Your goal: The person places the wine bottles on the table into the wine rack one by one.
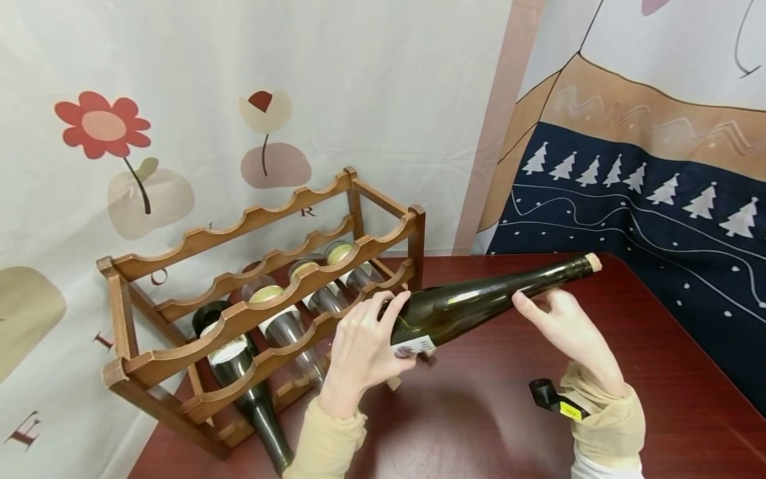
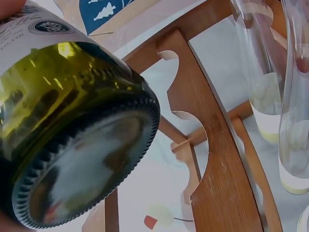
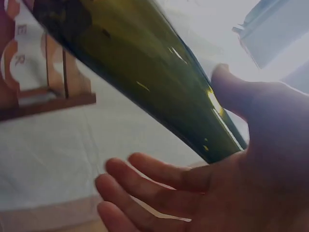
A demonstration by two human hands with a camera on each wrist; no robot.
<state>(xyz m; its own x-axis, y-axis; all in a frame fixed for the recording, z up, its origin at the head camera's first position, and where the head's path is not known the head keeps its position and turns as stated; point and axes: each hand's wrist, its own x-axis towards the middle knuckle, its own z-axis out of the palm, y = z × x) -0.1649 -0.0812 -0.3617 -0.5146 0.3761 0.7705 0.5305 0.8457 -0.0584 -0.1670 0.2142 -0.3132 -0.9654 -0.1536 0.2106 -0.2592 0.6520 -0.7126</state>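
Observation:
A dark green wine bottle with a cork-coloured top is held aslant above the table, its neck up to the right. My left hand grips it near the label and base; the ribbed base fills much of the left wrist view. Under the neck is my right hand, the thumb on one side and the fingers loosely extended, not wrapped around the glass. Left of the hands stands a wooden wine rack. In its lower tier lie a dark green bottle and several clear bottles.
The rack stands on a dark red table, close to a white printed curtain. A dark blue cloth with white trees hangs along the right side. A small black device is strapped at my right wrist.

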